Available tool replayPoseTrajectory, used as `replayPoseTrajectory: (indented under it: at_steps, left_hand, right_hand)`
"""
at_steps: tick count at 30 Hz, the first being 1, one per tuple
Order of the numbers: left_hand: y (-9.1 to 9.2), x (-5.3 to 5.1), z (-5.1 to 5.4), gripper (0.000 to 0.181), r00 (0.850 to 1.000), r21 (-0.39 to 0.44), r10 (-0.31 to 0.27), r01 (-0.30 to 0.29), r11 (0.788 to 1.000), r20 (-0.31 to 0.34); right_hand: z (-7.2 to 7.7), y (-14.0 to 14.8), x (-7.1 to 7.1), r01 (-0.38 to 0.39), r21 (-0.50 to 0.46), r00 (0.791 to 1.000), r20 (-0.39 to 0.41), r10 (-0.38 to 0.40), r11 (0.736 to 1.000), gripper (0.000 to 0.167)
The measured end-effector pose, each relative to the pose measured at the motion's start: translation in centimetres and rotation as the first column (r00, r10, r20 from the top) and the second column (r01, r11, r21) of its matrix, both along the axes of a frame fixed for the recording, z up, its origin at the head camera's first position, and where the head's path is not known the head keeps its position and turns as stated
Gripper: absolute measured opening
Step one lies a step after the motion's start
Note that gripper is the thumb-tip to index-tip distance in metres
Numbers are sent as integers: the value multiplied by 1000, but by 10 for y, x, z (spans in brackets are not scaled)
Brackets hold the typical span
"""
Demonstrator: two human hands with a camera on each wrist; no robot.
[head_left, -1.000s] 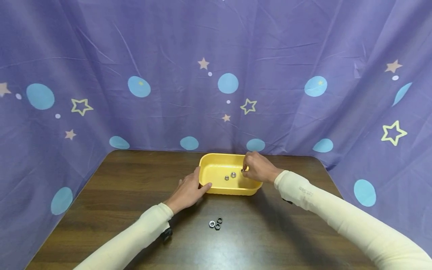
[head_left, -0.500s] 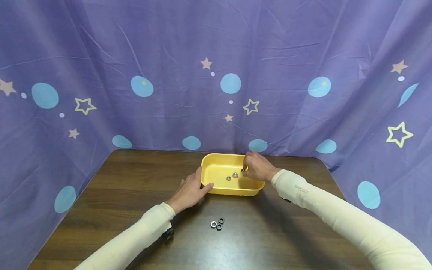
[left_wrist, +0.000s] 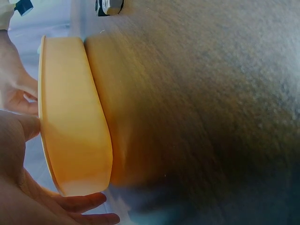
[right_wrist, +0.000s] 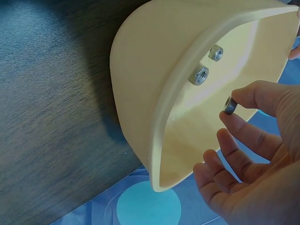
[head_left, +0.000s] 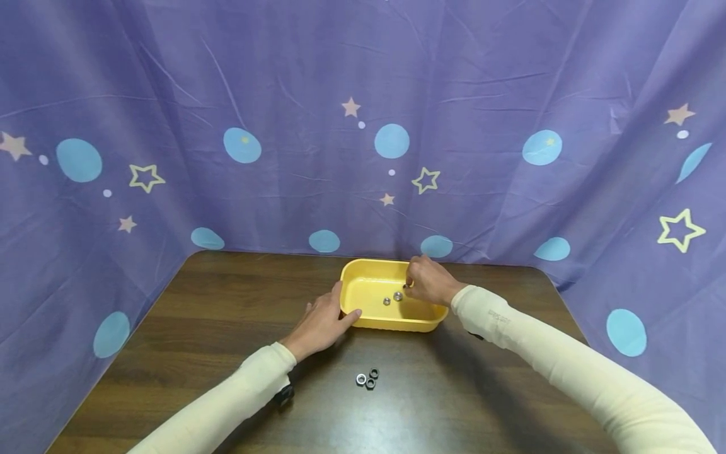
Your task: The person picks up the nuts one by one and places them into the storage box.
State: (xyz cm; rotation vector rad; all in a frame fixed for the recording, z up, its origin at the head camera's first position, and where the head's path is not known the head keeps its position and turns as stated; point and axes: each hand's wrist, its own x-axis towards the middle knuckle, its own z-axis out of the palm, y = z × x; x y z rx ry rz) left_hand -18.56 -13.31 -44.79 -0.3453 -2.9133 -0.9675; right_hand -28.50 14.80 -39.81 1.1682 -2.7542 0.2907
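Observation:
A yellow plastic tray (head_left: 395, 324) stands toward the back of the table. My left hand (head_left: 321, 323) holds its left end, thumb at the front rim and fingers along the outer wall. Inside the tray, my right hand (head_left: 431, 281) pinches a small metal hex nut (right_wrist: 229, 106) between thumb and index finger, off the tray floor. Two silver nuts lie on the tray floor: a larger nut (right_wrist: 199, 75) and a smaller nut (right_wrist: 216, 53). In front of the tray, a silver nut (head_left: 361, 379) and two dark nuts, one nearer (head_left: 370, 383) and one farther (head_left: 374, 373), sit close together.
The brown wooden table (head_left: 244, 302) ends at a purple curtain (head_left: 300, 157) with stars and blue ovals, which rises behind and at both sides. Both forearms wear cream sleeves (head_left: 249, 378), with a dark wrist device (head_left: 283, 395) under the left one.
The head view has shifted slightly, moving the scene a little to the right. My right hand has moved slightly left over the tray, still pinching the nut. The left hand keeps its hold.

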Motion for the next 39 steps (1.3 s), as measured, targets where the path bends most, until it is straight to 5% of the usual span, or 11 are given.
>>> replayPoseTrajectory:
  at_steps: [19,30,39]
  left_hand:
    - [0,-1,-4,78,999,-8,-5,5,1000,-37]
    - [-1,-1,-4,81,999,-15,-3,2,1000,-43]
    - [-1,-2,-5,83,999,-14,-8,7,1000,-37]
  right_hand:
    - [-4,-28,-18,40,32,998,54,-42,999,7]
    - [-13,-45,-23,21,65,984,176,-32,998,42]
    - [-19,-54,-24,15,120,982,186,-38,993,50]
